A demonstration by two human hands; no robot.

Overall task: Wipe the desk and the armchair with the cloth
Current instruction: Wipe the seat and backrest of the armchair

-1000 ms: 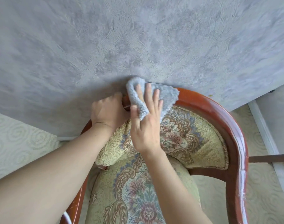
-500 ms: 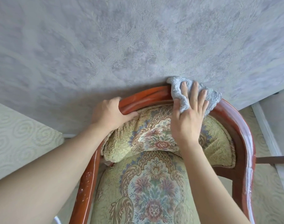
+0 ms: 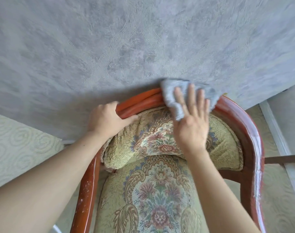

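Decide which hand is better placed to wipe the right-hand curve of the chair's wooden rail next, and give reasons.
Right. The right hand already presses the cloth flat on the wooden rail, nearest that curve. The left hand grips the rail's other side, seemingly steadying the chair.

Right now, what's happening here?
A person is wiping an armchair. The right hand presses a grey cloth flat onto the top of the curved wooden frame, fingers spread. The left hand grips the frame further left, steadying the chair. The chair stands close against a grey wall. No desk is in view.
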